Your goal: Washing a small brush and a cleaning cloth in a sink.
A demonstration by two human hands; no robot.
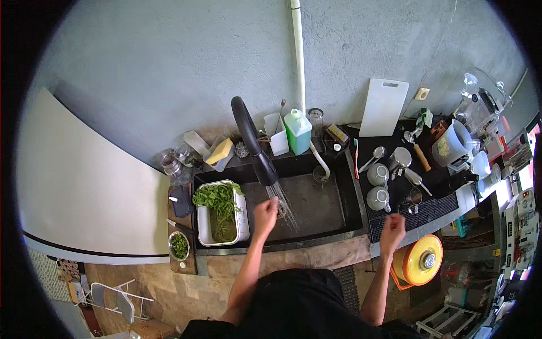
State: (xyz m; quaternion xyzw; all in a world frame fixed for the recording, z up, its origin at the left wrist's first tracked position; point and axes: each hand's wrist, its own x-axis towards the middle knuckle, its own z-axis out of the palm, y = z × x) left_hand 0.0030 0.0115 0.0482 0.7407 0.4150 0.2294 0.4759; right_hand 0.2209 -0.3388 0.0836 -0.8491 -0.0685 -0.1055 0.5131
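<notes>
My left hand is over the dark sink, beside the water spraying from a black faucet. Its fingers are curled, and nothing shows in them. To its left, a white rectangular basin stands in the sink with leafy green vegetables and water inside. My right hand is slightly blurred, over the counter's front edge by a black drying mat. Its fingers are bent inward; whether they hold anything small is hidden. A yellow lidded pot stands below and right of it.
Two grey cups, a ladle and a glass mug occupy the right counter. Behind the sink stands a green liquid jug. On the left ledge, a knife lies near a bowl of chopped greens.
</notes>
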